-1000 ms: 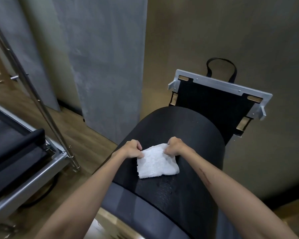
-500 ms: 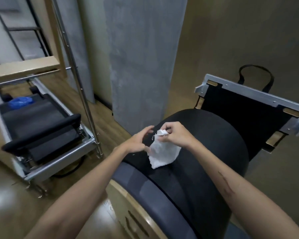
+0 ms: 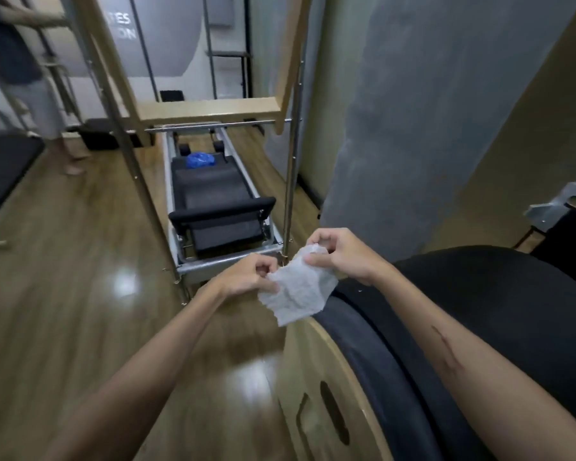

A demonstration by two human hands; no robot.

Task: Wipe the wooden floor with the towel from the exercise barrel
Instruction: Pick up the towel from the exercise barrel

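Observation:
A small white towel [image 3: 296, 291] hangs in the air between my hands, just left of the black padded exercise barrel [image 3: 499, 314]. My left hand [image 3: 246, 276] pinches the towel's left edge. My right hand [image 3: 341, 254] pinches its upper corner with thumb and fingers. The towel's lower part droops in front of the barrel's wooden side panel [image 3: 320, 394]. The glossy wooden floor [image 3: 80, 294] spreads out below and to the left.
A reformer machine [image 3: 218, 207] with a metal and wood frame stands ahead on the floor, a blue object [image 3: 200, 160] on it. A grey pillar [image 3: 429, 128] rises at right. A person's legs [image 3: 60, 128] stand at far left.
Both hands lifted the towel off the barrel top and carried it left, past the barrel's edge. My view turned left toward the floor and reformer.

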